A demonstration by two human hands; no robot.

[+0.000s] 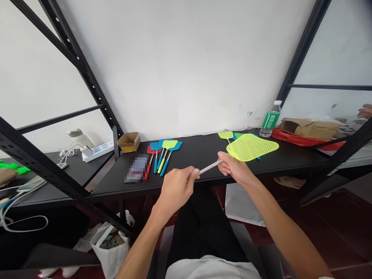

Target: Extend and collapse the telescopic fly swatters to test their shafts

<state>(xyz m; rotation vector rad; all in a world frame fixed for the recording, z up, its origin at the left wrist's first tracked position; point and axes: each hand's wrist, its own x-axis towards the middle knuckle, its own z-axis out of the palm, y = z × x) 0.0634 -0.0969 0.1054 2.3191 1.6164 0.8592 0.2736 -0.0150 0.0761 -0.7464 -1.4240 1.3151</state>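
Note:
A fly swatter with a yellow-green perforated head is held in front of me, above the black shelf's front edge. My left hand is closed around the handle end, which its fingers hide. Near the head, my right hand grips the thin metal rod, so a stretch of bare rod shows between both hands. Left of centre lie several fly swatters in blue, yellow-green and red, heads toward the wall. Behind the held head, another yellow-green swatter lies partly covered, with blue and green ones beside it.
On the black shelf stand a small open cardboard box and a water bottle. A brown carton rests on red plastic at right. A power strip with cables lies left. Black metal posts flank the shelf.

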